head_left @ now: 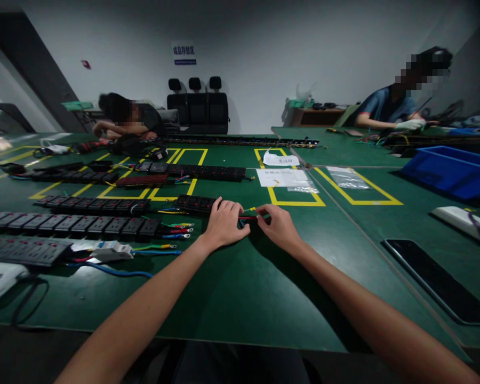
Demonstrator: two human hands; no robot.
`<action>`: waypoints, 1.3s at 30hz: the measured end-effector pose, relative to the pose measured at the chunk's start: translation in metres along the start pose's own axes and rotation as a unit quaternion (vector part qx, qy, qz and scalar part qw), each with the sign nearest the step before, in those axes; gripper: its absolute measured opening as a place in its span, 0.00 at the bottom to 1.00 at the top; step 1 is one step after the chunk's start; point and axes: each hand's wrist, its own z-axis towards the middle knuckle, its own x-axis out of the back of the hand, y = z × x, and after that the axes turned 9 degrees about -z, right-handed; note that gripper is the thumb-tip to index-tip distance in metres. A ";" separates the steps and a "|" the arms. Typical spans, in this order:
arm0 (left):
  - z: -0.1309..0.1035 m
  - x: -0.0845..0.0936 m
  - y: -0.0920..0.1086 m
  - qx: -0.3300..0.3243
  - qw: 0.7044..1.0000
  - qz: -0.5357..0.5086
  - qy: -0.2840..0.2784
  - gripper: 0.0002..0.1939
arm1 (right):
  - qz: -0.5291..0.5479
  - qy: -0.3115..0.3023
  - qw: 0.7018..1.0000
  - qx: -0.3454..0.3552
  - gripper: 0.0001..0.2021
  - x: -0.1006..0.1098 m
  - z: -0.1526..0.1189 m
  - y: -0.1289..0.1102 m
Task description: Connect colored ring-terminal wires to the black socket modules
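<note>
My left hand (225, 221) is closed over the right end of a short black socket strip (194, 204), and its palm hides that end. Coloured wires come out beyond the fingers: a green one with a yellow end (253, 209), a red wire (248, 217) and a blue one. To the right, my right hand (279, 225) pinches the red wire between thumb and fingertips; the wire's tip is hidden in the grip. Left of my hands lie longer grey-black socket strips (100, 224), whose wires end in metal ring terminals (186, 236).
A white-grey breaker (112, 250) with blue and green wires lies left of my forearm. Phone (436, 277), white power strip (464, 221) and blue bin (456, 172) stand right. Paper labels (282, 178) and more strips (192, 170) lie farther back. Two people work across the table.
</note>
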 end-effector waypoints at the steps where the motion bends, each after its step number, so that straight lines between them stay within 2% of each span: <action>1: 0.000 0.001 0.000 -0.001 1.000 -0.004 0.000 0.16 | 0.006 0.000 1.000 -0.004 0.08 -0.001 0.000 0.001; 8: -0.002 0.006 -0.001 -0.013 1.000 0.003 0.006 0.24 | 0.057 -0.001 0.998 -0.021 0.19 -0.010 0.002 0.007; 15: -0.004 0.011 -0.006 0.007 0.999 0.040 0.007 0.24 | 0.030 -0.011 0.999 0.007 0.11 -0.012 0.004 0.009; 21: -0.006 0.013 -0.012 0.014 0.999 0.029 0.000 0.24 | -0.007 -0.026 0.998 0.048 0.11 -0.009 0.004 0.009; 25: -0.006 0.014 -0.013 0.013 1.000 0.023 -0.008 0.25 | 0.019 -0.032 0.996 0.077 0.12 -0.008 0.003 0.008; 30: -0.006 0.015 -0.013 0.014 1.000 0.015 -0.010 0.25 | 0.062 -0.032 0.995 0.074 0.16 -0.009 0.002 0.006; 39: -0.007 0.014 -0.014 0.010 1.000 0.007 -0.008 0.25 | 0.077 -0.043 0.993 0.074 0.22 -0.012 0.002 0.003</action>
